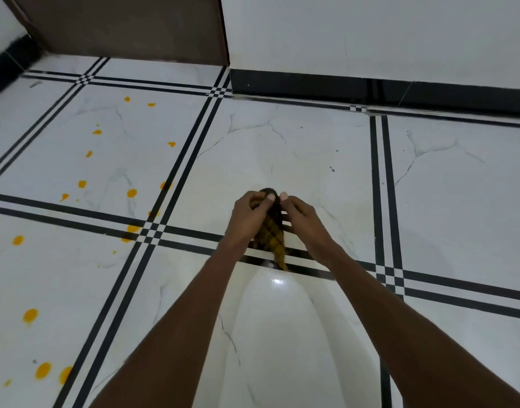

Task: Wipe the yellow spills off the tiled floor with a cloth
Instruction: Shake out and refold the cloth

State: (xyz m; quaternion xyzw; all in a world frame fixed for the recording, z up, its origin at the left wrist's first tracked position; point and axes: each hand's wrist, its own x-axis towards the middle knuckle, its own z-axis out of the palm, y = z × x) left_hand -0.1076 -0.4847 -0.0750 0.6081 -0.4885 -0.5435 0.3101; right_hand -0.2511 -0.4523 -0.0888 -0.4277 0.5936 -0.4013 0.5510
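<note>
A dark checked cloth (272,231) with yellow stains hangs between both hands above the white tiled floor (297,148). My left hand (248,214) pinches its upper edge on the left, and my right hand (304,217) pinches it on the right. The cloth's lower tip dangles down over a black tile stripe. Several yellow spills (131,193) dot the tiles to the left, well apart from the cloth, running from the far tile down to large drops (30,315) near the bottom left.
A brown door (129,28) stands at the back left. A white wall with a black skirting (370,89) runs along the back right. Black double stripes (152,231) cross the floor. A bright light reflection (277,281) shines on the tile below the cloth.
</note>
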